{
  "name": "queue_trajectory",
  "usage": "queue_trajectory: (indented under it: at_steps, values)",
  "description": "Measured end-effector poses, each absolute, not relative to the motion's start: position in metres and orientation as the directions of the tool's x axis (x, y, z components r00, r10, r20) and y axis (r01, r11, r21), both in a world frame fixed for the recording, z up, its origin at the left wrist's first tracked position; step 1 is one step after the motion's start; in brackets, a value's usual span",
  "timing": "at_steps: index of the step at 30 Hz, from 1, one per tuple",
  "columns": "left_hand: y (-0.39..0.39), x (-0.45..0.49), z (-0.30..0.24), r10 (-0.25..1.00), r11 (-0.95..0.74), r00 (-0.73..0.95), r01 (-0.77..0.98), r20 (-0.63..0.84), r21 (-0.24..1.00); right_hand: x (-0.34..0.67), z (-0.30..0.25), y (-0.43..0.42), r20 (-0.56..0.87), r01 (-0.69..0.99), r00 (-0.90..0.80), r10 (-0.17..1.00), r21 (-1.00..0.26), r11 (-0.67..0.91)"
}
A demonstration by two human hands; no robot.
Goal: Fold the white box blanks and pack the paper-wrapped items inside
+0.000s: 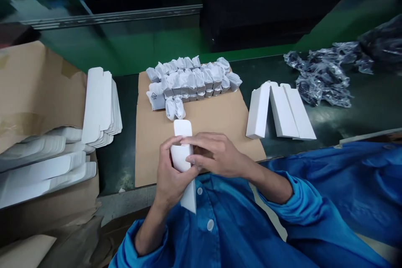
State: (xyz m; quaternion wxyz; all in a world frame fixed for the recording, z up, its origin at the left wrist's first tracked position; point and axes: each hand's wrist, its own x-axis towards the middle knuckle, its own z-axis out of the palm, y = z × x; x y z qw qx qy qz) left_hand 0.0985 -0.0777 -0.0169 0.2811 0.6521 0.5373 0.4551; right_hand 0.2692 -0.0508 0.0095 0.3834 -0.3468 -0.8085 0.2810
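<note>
A narrow white carton (182, 155), its end flap standing up, is held in front of my body. My left hand (171, 178) is wrapped round its sides, with the thumb across the front. At the carton's upper end, my right hand (216, 153) has its fingers bent against the edge by the flap. The inside of the carton is hidden. Just beyond on a cardboard sheet (157, 142) are several small items in white wrapping (188, 79), packed in rows. Two wrapped pieces (175, 109) lie apart from the rows, nearest the carton.
Three white cartons (284, 111) lie to the right, one leaning. Crumpled clear plastic (326, 75) sits behind them. Flat white carton blanks (100, 109) are stacked at left, beside a brown cardboard box (40, 88) holding more. Black trays (266, 12) stand at the back; blue fabric (345, 184) is at right.
</note>
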Motion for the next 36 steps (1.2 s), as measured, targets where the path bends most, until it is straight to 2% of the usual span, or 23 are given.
queue_trajectory:
  at_steps: [2, 4, 6, 7, 8, 10, 13, 17, 21, 24, 28, 32, 34, 36]
  values:
    - [-0.076, 0.097, -0.015, 0.945, -0.31, 0.058, 0.471, 0.322, 0.826, 0.269, 0.007, -0.054, 0.423, 0.28, -0.418, 0.804, -0.782, 0.557]
    - [-0.074, 0.096, -0.014, 0.935, -0.33, 0.056, 0.493, 0.349, 0.805, 0.271, 0.01, -0.055, 0.41, 0.244, -0.222, 0.884, -0.855, 0.458]
    - [-0.072, 0.097, -0.012, 0.931, -0.341, 0.07, 0.522, 0.359, 0.782, 0.275, 0.014, -0.05, 0.3, 0.122, 0.019, 0.954, -0.948, 0.295]
    - [-0.071, 0.098, -0.011, 0.928, -0.353, 0.097, 0.535, 0.359, 0.767, 0.277, 0.017, -0.045, 0.201, 0.015, 0.068, 0.977, -0.98, 0.201]
    - [-0.07, 0.099, -0.01, 0.924, -0.37, 0.132, 0.549, 0.359, 0.75, 0.278, 0.018, -0.039, 0.099, -0.091, 0.044, 0.994, -0.991, 0.103]
    - [-0.069, 0.101, -0.009, 0.913, -0.402, 0.196, 0.579, 0.357, 0.709, 0.279, 0.02, -0.027, -0.032, -0.208, -0.157, 0.987, -0.976, -0.065]
    - [-0.071, 0.103, -0.013, 0.918, -0.379, 0.166, 0.641, 0.361, 0.668, 0.275, 0.016, -0.02, -0.066, -0.199, -0.385, 0.92, -0.968, -0.153]
    - [-0.077, 0.106, -0.027, 0.9, -0.351, 0.021, 0.625, 0.435, 0.697, 0.267, 0.011, -0.03, -0.079, -0.197, -0.408, 0.91, -0.965, -0.172]
    - [-0.083, 0.107, -0.031, 0.905, -0.337, 0.019, 0.643, 0.425, 0.688, 0.263, 0.013, -0.037, -0.105, -0.252, -0.379, 0.92, -0.944, -0.212]
    - [-0.085, 0.105, -0.027, 0.935, -0.272, 0.049, 0.733, 0.35, 0.624, 0.263, 0.018, -0.04, -0.073, -0.204, -0.366, 0.928, -0.966, -0.156]
    - [-0.083, 0.102, -0.025, 0.954, -0.25, 0.087, 0.76, 0.287, 0.6, 0.261, 0.016, -0.045, 0.12, -0.014, -0.296, 0.948, -0.993, 0.121]
    - [-0.085, 0.099, -0.031, 0.965, -0.231, 0.084, 0.723, 0.25, 0.651, 0.253, -0.004, -0.056, 0.446, 0.17, -0.266, 0.855, -0.851, 0.497]
    - [-0.088, 0.1, -0.034, 0.97, -0.221, 0.087, 0.706, 0.227, 0.673, 0.247, -0.018, -0.062, 0.552, 0.231, -0.235, 0.8, -0.768, 0.597]
    - [-0.09, 0.102, -0.036, 0.975, -0.209, 0.087, 0.685, 0.206, 0.698, 0.244, -0.026, -0.067, 0.599, 0.294, -0.191, 0.778, -0.721, 0.627]
